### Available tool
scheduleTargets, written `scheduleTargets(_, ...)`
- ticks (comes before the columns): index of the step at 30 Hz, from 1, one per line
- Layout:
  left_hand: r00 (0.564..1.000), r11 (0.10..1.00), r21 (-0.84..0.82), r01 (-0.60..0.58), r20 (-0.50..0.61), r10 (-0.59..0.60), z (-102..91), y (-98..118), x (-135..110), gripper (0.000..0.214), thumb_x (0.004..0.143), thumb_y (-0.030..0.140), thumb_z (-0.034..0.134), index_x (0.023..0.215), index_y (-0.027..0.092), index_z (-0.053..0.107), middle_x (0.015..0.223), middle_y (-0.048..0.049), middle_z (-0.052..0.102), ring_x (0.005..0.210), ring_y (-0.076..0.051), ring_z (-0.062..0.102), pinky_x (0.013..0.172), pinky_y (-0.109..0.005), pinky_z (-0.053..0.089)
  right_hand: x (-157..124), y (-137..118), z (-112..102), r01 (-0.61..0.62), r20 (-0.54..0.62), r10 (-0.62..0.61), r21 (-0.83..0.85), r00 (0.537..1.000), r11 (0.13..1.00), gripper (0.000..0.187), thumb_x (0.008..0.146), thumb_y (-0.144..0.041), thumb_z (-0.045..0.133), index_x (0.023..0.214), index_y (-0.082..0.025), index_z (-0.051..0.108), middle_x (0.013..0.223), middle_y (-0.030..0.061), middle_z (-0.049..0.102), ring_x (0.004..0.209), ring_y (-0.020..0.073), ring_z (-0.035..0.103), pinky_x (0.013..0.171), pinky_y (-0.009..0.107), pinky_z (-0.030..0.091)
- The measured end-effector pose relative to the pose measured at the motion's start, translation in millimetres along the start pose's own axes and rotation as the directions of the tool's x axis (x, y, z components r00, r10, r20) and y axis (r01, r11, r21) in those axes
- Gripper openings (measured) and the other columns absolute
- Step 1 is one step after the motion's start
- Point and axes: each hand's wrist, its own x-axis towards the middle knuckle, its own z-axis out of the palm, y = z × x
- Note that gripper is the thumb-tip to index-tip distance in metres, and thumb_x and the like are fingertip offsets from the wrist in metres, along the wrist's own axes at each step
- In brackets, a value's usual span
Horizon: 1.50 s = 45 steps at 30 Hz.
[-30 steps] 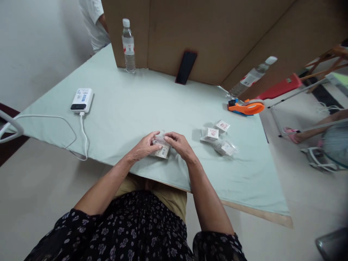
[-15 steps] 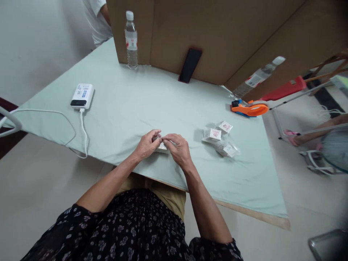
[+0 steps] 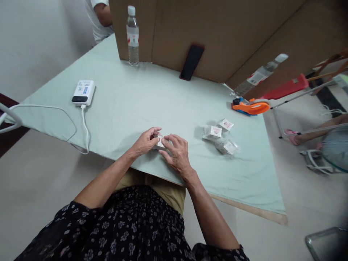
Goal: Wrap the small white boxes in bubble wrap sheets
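A small white box (image 3: pixel 160 142) sits on the pale green tablecloth near the front edge, partly covered by my fingers. My left hand (image 3: pixel 146 141) grips its left side, with the thumb on the box. From the right, my right hand (image 3: pixel 176 150) holds it, fingers on the top and far side and thumb at the near side. To the right lie more small boxes in clear plastic wrap: one box (image 3: pixel 213 132) in front, another box (image 3: pixel 226 125) behind it, and a loosely wrapped box (image 3: pixel 229 146) nearer me.
An orange tape dispenser (image 3: pixel 252 107) lies at the right edge. Two water bottles, an upright bottle (image 3: pixel 133 41) and a tilted-looking bottle (image 3: pixel 258 77), and a phone (image 3: pixel 191 61) stand by the cardboard panel (image 3: pixel 217 32). A power bank (image 3: pixel 83 92) with a cable is at left. A person (image 3: pixel 102 18) sits beyond.
My right hand has opened out from a pinch at the box's top to a wider hold around its right side. My left thumb has shifted, and more of the box's top shows.
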Motion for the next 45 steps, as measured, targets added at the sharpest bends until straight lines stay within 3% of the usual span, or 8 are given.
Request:
scheduleTargets(5, 0.996, 0.998, 0.067, -0.02, 0.086, 0.014, -7.2, 4, -6, 0.067, 0.077, 0.031, 0.064, 0.139, 0.012, 0.046, 0.125, -0.0141, 0.06, 0.102, -0.02, 0.061, 0.093, -0.036, 0.048, -1, 5, 5, -0.031, 0.03, 0.032, -0.026, 0.999, 0.999, 0.029, 0.092, -0.032, 0.061, 0.12, -0.03, 0.067, 0.132, 0.0094, 0.061, 0.13, 0.0328, 0.047, 0.105, 0.051, 0.034)
scheduleTargets(9, 0.988, 0.981, 0.176, -0.081, 0.146, 0.056, -10.8, 5, -13, 0.073, 0.075, 0.027, 0.067, 0.143, 0.015, 0.044, 0.13, -0.0139, 0.059, 0.104, -0.021, 0.06, 0.095, -0.038, 0.047, -13, 1, 0, -0.107, -0.061, 0.113, 0.088, 0.992, 0.99, 0.044, 0.09, -0.04, 0.063, 0.133, -0.03, 0.058, 0.142, 0.0102, 0.053, 0.131, 0.0319, 0.049, 0.107, 0.052, 0.037)
scheduleTargets(15, 0.994, 0.984, 0.167, -0.07, 0.093, 0.054, -7.0, 3, -8, 0.073, 0.076, 0.028, 0.068, 0.143, 0.014, 0.045, 0.122, -0.012, 0.062, 0.096, -0.018, 0.061, 0.093, -0.037, 0.048, -47, -3, -9, -0.269, -0.256, 0.349, 0.3, 0.901, 0.915, 0.029, 0.093, -0.034, 0.058, 0.121, -0.026, 0.064, 0.13, 0.0113, 0.061, 0.125, 0.0263, 0.056, 0.108, 0.05, 0.044)
scheduleTargets(20, 0.984, 0.968, 0.193, -0.158, 0.114, 0.138, -1.7, 7, 10, 0.075, 0.074, 0.027, 0.068, 0.145, 0.016, 0.045, 0.125, -0.0113, 0.061, 0.099, -0.018, 0.06, 0.097, -0.037, 0.047, -67, -5, -11, -0.34, -0.294, 0.442, 0.338, 0.847, 0.877, 0.024, 0.092, -0.03, 0.058, 0.113, -0.024, 0.067, 0.126, 0.0127, 0.063, 0.12, 0.0255, 0.059, 0.1, 0.047, 0.052)
scheduleTargets(23, 0.983, 0.959, 0.23, -0.166, 0.12, 0.141, -1.0, 5, 14, 0.078, 0.072, 0.027, 0.067, 0.146, 0.017, 0.044, 0.139, -0.0153, 0.056, 0.114, -0.024, 0.059, 0.105, -0.043, 0.042, -78, -7, -9, -0.352, -0.312, 0.459, 0.342, 0.832, 0.871, 0.024, 0.092, -0.03, 0.058, 0.113, -0.023, 0.067, 0.126, 0.0132, 0.063, 0.119, 0.0255, 0.06, 0.096, 0.046, 0.054)
scheduleTargets(27, 0.971, 0.957, 0.165, -0.238, 0.008, 0.24, -4.4, -12, 10, 0.087, 0.067, 0.03, 0.067, 0.147, 0.011, 0.039, 0.148, -0.0226, 0.046, 0.138, -0.033, 0.044, 0.113, -0.048, 0.035, -93, -10, 3, -0.366, -0.362, 0.453, 0.284, 0.815, 0.886, 0.023, 0.092, -0.027, 0.056, 0.111, -0.022, 0.068, 0.123, 0.0135, 0.065, 0.117, 0.0256, 0.061, 0.099, 0.047, 0.053)
scheduleTargets(32, 0.931, 0.96, 0.049, -0.276, -0.237, 0.279, -7.4, -36, 10, 0.076, 0.065, 0.028, 0.06, 0.137, 0.009, 0.043, 0.129, -0.0209, 0.058, 0.121, -0.029, 0.057, 0.106, -0.048, 0.044, -98, -13, 19, -0.404, -0.354, 0.408, 0.089, 0.841, 0.91, 0.019, 0.089, -0.024, 0.057, 0.102, -0.021, 0.071, 0.116, 0.0118, 0.069, 0.108, 0.0265, 0.063, 0.097, 0.048, 0.05)
scheduleTargets(45, 0.907, 0.954, 0.117, -0.276, -0.296, 0.298, -0.4, -37, 13, 0.058, 0.067, 0.019, 0.062, 0.124, 0.012, 0.056, 0.114, -0.0141, 0.067, 0.108, -0.024, 0.065, 0.098, -0.041, 0.052, -94, -13, 22, -0.44, -0.331, 0.419, 0.014, 0.845, 0.898, 0.019, 0.087, -0.021, 0.055, 0.093, -0.02, 0.073, 0.113, 0.0122, 0.07, 0.105, 0.0271, 0.063, 0.095, 0.046, 0.047)
